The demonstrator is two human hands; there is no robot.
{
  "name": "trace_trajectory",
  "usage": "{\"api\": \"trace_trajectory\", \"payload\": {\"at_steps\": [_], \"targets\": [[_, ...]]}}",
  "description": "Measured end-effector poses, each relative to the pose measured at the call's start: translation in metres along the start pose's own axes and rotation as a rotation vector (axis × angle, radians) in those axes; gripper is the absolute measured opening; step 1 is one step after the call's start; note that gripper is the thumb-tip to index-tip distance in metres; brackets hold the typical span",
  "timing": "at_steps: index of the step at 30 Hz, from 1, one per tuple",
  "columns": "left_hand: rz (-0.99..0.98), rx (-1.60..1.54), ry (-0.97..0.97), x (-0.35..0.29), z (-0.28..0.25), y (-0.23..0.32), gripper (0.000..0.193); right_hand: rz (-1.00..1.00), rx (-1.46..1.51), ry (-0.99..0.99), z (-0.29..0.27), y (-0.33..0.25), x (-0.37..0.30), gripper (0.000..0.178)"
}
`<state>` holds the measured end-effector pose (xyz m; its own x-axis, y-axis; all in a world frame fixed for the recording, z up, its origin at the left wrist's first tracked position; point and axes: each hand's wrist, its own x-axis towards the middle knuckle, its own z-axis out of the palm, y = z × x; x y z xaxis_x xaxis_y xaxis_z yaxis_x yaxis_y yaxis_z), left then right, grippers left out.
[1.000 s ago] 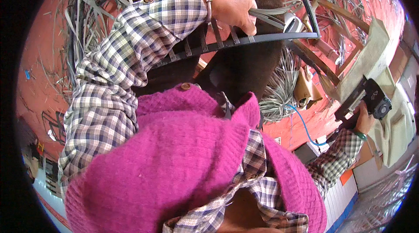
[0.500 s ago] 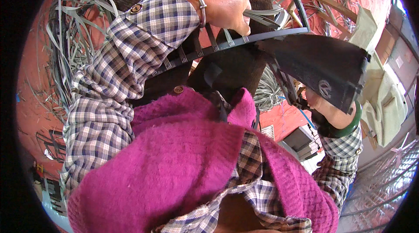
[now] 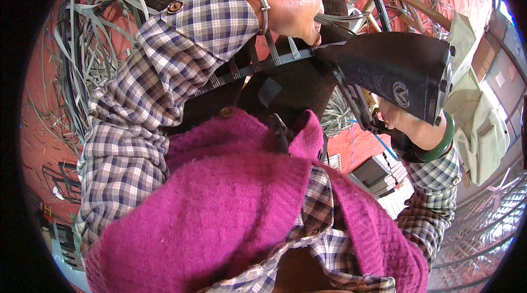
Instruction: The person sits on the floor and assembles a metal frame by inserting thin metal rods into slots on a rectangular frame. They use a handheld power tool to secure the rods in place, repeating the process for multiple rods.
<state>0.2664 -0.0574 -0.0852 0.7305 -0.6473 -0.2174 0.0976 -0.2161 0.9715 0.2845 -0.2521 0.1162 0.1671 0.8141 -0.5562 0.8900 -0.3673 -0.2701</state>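
My left hand [image 3: 288, 12] is closed around a bundle of flat grey strips [image 3: 340, 18], close to the rail of a dark curved frame [image 3: 261, 66]. Strip ends are fixed along this rail at intervals, each with small marks like staples. In my right hand [image 3: 406, 123] is a black staple gun [image 3: 401, 70], its narrow nose at the rail just below my left fingers. The gun's wide body partly covers my right hand, and its fingers are wrapped around the grip. Whether the nose touches the strip cannot be made out.
Long grey strips [image 3: 104, 7] lie tangled at the left, with more scattered on the red floor [image 3: 46, 101]. A coil of strips [image 3: 337, 113] and a blue hose [image 3: 384, 146] are below the gun. Pale cloth [image 3: 477, 134] hangs at the right.
The staple gun has tilted and its body has shifted slightly left. My left hand and the strips have moved a little right, while the frame's rail has turned slightly.
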Motion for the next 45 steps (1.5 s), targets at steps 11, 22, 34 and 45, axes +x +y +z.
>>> {"api": "trace_trajectory", "payload": {"at_steps": [11,22,34,45], "targets": [[0.088,0.121,0.021,0.002,0.0,-0.007,0.034,-0.12,-0.051,0.025,0.001,0.004,0.011,0.024],[0.166,-0.533,-0.032,0.018,-0.01,-0.007,0.034,0.86,1.024,0.163,-0.006,-0.01,-0.031,0.039],[0.15,-0.575,-0.016,0.023,-0.009,-0.007,0.023,0.729,0.89,0.184,0.015,-0.012,-0.042,0.017],[0.066,0.142,-0.506,0.049,-0.033,0.006,0.024,0.72,0.591,0.081,0.031,-0.015,-0.063,0.031]]}}
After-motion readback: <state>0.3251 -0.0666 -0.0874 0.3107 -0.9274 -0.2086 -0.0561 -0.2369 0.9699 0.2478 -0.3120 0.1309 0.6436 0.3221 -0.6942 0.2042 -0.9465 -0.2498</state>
